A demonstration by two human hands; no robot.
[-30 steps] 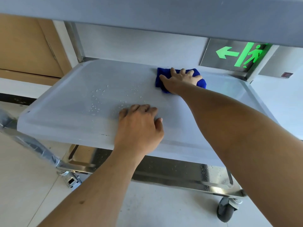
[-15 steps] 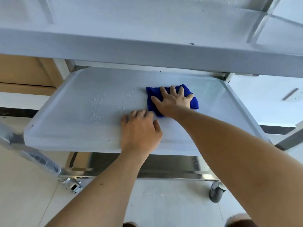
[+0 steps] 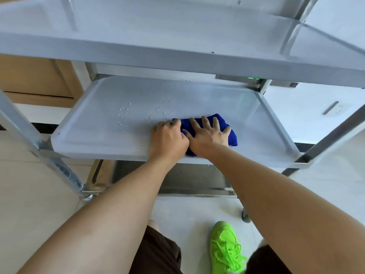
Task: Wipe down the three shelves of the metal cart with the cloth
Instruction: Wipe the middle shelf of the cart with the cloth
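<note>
Nearest the camera, a bright green shoe (image 3: 225,248) is seen on the pale floor (image 3: 35,194), with dark shorts (image 3: 158,254) at the bottom edge. Both bare forearms are extended up and forward over the front rim of the middle shelf (image 3: 94,139) of the metal cart.

Bottom shelf (image 3: 177,180): partly seen below the middle one, shiny steel, a few water drops noted on its rim. A caster (image 3: 245,216) is visible at lower right.

Left hand (image 3: 167,139): laid on the middle shelf near its front edge, fingers curled under; its knuckles touch the left edge of the blue cloth (image 3: 229,133). Whether any cloth is pinched cannot be told.

Right hand (image 3: 207,135): pressed flat on top of the cloth, fingers spread and straight. The two hands are touching side by side.

The cloth is bunched beneath the right hand, right of the shelf's centre, reaching to the front rim; blue is exposed beyond the fingertips and to the right.

Water droplets (image 3: 124,115) are scattered on the shelf, left of and beyond the hands, apart from the cloth.

Farthest: the top shelf (image 3: 177,36) spans the upper frame. A wooden panel (image 3: 29,80) is seen behind at left.
</note>
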